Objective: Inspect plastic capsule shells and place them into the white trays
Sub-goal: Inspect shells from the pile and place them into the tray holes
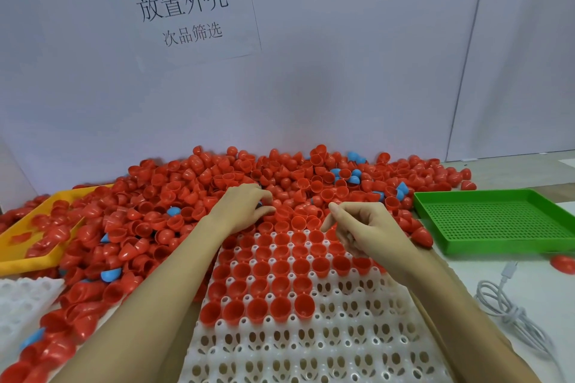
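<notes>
Left hand (241,210) fingers curl into the red capsule shells (174,193); right hand (362,228) fingers loosely curled, empty, above the white tray (311,351).

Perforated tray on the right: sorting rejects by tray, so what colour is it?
Green, in the head view.

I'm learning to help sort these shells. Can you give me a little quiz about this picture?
1. True or false: the green tray is full of red shells.
2. Which colour are most shells in the pile? A) blue B) red C) yellow
3. Fill in: the filled pockets of the white tray lie at its ___ end, nearest the pile.

Hint: the left hand reaches into the pile; the right hand hovers over the white tray.

Key: 1 false, it holds none. 2 B, with only a few blue ones. 3 far.
</notes>
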The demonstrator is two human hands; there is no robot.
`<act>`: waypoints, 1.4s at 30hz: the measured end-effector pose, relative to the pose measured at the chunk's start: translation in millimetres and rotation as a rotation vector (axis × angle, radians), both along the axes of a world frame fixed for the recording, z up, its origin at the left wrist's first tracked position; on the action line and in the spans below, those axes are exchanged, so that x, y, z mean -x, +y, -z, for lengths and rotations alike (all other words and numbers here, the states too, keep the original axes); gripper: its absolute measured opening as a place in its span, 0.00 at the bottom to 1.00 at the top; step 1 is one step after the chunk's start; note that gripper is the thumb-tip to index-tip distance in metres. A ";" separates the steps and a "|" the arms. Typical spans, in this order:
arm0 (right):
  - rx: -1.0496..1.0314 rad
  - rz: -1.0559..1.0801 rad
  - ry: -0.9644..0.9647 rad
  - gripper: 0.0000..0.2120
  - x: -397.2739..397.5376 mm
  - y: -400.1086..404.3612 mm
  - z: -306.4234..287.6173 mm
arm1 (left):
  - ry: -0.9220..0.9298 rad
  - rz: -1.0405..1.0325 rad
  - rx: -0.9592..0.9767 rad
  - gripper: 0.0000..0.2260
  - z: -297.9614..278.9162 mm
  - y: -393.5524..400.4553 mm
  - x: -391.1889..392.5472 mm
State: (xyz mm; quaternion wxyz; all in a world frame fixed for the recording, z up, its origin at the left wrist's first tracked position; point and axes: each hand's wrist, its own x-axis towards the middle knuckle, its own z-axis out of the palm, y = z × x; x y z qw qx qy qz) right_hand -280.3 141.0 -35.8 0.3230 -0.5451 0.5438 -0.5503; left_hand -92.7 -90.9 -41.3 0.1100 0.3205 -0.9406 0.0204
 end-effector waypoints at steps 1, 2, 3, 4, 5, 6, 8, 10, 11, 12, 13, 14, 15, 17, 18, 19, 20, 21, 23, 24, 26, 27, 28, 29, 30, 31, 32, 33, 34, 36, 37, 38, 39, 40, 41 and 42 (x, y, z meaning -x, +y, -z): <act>-0.001 -0.003 -0.002 0.20 -0.1 0.1 -0.1 | 0.084 -0.004 -0.004 0.13 0.9 0.7 -1.1; -0.003 -0.004 -0.003 0.20 -0.2 0.4 -0.1 | 0.187 -0.012 -0.007 0.12 1.9 2.3 -1.7; -0.004 -0.004 -0.003 0.20 -0.1 0.7 -0.2 | 0.307 -0.026 -0.013 0.11 2.4 5.6 -2.8; -0.004 -0.003 -0.003 0.20 0.1 0.9 -0.4 | 0.440 -0.045 -0.031 0.09 2.0 10.8 -4.4; -0.004 0.001 -0.002 0.20 0.4 0.8 -0.8 | 0.576 -0.058 -0.068 0.07 1.1 17.3 -6.4; -0.004 0.005 -0.002 0.20 0.7 0.9 -1.2 | 0.708 -0.058 -0.125 0.05 0.2 24.9 -8.8; -0.003 0.010 -0.003 0.20 0.8 1.2 -1.9 | 0.903 -0.037 -0.264 0.03 -2.6 45.0 -14.9; -0.001 0.009 -0.006 0.20 0.5 1.4 -3.4 | 1.008 -0.001 -0.416 0.02 -7.4 70.0 -22.0; -0.003 0.008 -0.009 0.20 0.3 1.7 -4.1 | 1.043 0.027 -0.500 0.02 -9.9 83.8 -25.8; -0.007 0.003 -0.015 0.20 0.0 2.0 -4.6 | 1.060 0.059 -0.575 0.02 -12.1 97.7 -29.3; -0.013 -0.005 -0.022 0.19 -0.4 2.4 -4.9 | 1.047 0.089 -0.623 0.02 -13.8 110.4 -32.1; -0.022 -0.018 -0.030 0.19 -1.1 2.6 -5.1 | 1.006 0.112 -0.647 0.02 -14.5 121.7 -34.1; -0.031 -0.036 -0.039 0.18 -2.4 2.7 -5.4 | 0.952 0.129 -0.657 0.02 -13.7 132.1 -35.6; -0.043 -0.073 -0.061 0.15 -5.1 3.0 -6.5 | 0.850 0.159 -0.628 0.03 -9.9 147.8 -36.4; -0.053 -0.097 -0.066 0.14 -6.5 3.4 -7.6 | 0.815 0.167 -0.590 0.04 -7.2 153.0 -35.7; -0.066 -0.129 -0.065 0.12 -8.2 4.2 -8.8 | 0.795 0.168 -0.550 0.05 -4.6 156.4 -35.1; -0.078 -0.165 -0.056 0.12 -10.3 5.0 -9.5 | 0.789 0.167 -0.525 0.06 -2.4 158.5 -35.1; -0.084 -0.194 -0.034 0.11 -12.4 5.7 -9.5 | 0.793 0.168 -0.515 0.08 -0.8 159.9 -35.5; -0.080 -0.216 0.046 0.10 -15.3 5.9 -8.1 | 0.802 0.186 -0.487 0.10 1.5 159.7 -35.9; -0.078 -0.222 0.081 0.10 -16.7 5.7 -6.6 | 0.806 0.198 -0.471 0.10 2.9 159.4 -36.6; -0.077 -0.227 0.119 0.12 -18.9 5.2 -4.2 | 0.824 0.220 -0.447 0.11 5.5 158.9 -38.6; -0.074 -0.227 0.127 0.12 -19.6 5.1 -3.4 | 0.833 0.224 -0.436 0.11 6.1 158.9 -39.5; -0.066 -0.226 0.129 0.12 -20.2 4.9 -2.6 | 0.841 0.217 -0.429 0.13 6.1 158.9 -40.4; -0.055 -0.227 0.128 0.11 -20.3 4.9 -2.4 | 0.851 0.202 -0.429 0.14 5.8 158.7 -41.3; -0.044 -0.229 0.126 0.11 -20.4 4.9 -2.6 | 0.866 0.187 -0.440 0.16 5.3 158.5 -42.2; -0.034 -0.227 0.123 0.11 -20.3 5.1 -3.4 | 0.884 0.178 -0.462 0.18 4.5 158.5 -43.0; -0.027 -0.217 0.119 0.11 -20.0 5.3 -4.4 | 0.904 0.175 -0.491 0.19 3.9 158.1 -43.9; -0.022 -0.201 0.114 0.11 -19.5 5.6 -5.5 | 0.924 0.177 -0.520 0.20 3.9 157.4 -44.8; -0.021 -0.180 0.109 0.11 -18.8 6.1 -6.5 | 0.947 0.181 -0.548 0.19 4.2 156.5 -45.5; -0.023 -0.156 0.093 0.10 -17.4 6.9 -7.7 | 0.994 0.192 -0.602 0.18 5.1 154.8 -46.6; -0.024 -0.155 0.080 0.10 -17.0 7.2 -7.7 | 1.014 0.198 -0.625 0.18 5.5 154.2 -46.9; -0.026 -0.156 0.069 0.10 -16.8 7.1 -7.3 | 1.029 0.202 -0.641 0.18 5.8 153.5 -47.2; -0.028 -0.158 0.060 0.10 -16.6 6.9 -6.8 | 1.038 0.206 -0.652 0.18 6.3 153.2 -47.2; -0.033 -0.162 0.050 0.11 -16.5 6.4 -6.3 | 1.044 0.209 -0.659 0.18 6.6 152.9 -47.3; -0.039 -0.173 0.039 0.12 -16.4 6.1 -5.9 | 1.048 0.210 -0.667 0.18 6.8 152.7 -47.3; -0.044 -0.188 0.030 0.13 -16.4 5.8 -5.7 | 1.050 0.209 -0.676 0.19 6.9 152.7 -47.5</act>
